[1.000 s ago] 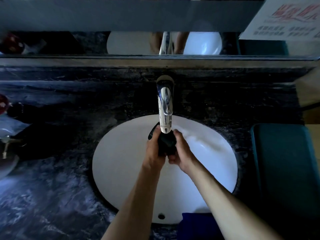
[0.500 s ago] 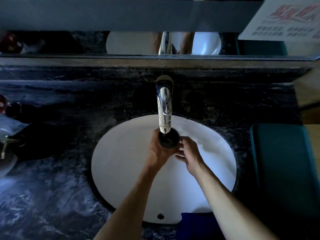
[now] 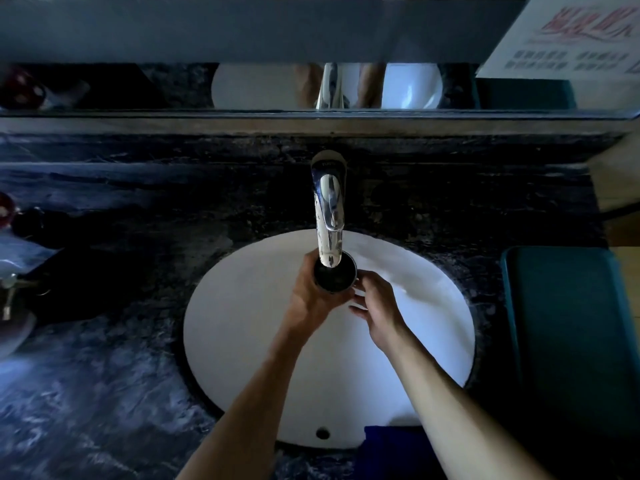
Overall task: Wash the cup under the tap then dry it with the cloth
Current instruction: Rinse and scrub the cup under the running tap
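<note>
Dark round cup (image 3: 335,279) held upright beneath the chrome tap (image 3: 329,216), mid-frame over the white oval basin (image 3: 242,341)
It is gripped by the left hand (image 3: 313,299); the right hand (image 3: 379,308) is kept just beside it, fingers loosely spread; a blue cloth (image 3: 388,445) is seen at the lower edge

A dark teal rectangular tray (image 3: 568,341) lies on the dark veined marble countertop (image 3: 86,393), right of the basin. A wall mirror (image 3: 138,86) runs along the back, and a white printed paper notice (image 3: 571,32) hangs at upper right.
</note>
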Available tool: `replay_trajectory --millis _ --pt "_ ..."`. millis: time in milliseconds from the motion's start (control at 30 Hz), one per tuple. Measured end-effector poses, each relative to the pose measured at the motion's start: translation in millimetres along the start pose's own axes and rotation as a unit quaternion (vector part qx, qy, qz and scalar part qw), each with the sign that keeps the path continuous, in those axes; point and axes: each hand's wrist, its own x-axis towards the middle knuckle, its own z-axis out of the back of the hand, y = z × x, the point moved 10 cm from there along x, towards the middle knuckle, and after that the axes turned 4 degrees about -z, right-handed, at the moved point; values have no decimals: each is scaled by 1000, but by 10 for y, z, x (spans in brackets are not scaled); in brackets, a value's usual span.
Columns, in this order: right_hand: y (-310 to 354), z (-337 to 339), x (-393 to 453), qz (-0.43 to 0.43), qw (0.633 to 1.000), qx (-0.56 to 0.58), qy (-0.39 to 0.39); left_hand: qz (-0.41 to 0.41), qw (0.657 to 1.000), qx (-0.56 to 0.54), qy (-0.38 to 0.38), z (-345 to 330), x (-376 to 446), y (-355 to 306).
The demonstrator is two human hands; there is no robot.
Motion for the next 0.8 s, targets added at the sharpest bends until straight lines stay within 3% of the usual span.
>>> replay_trajectory --millis 100,233,333,567,667,800 --pt "-21 -38 -15 -4 1000 0 13 -6 999 -18 -27 72 -3 -1" --pt "-40 -27 1 -2 1000 -7 4 -6 1000 11 11 8 -27 33" --pt "-38 -28 -10 -1 1000 -6 6 -4 1000 -1 -22 87 -34 36" --pt "15 38 4 13 1000 6 -13 4 1000 11 -11 145 23 76" --pt "21 28 -3 18 1000 0 -9 4 999 27 28 74 3 76" --pt "17 20 2 21 1000 1 -10 13 1000 10 6 120 11 103"
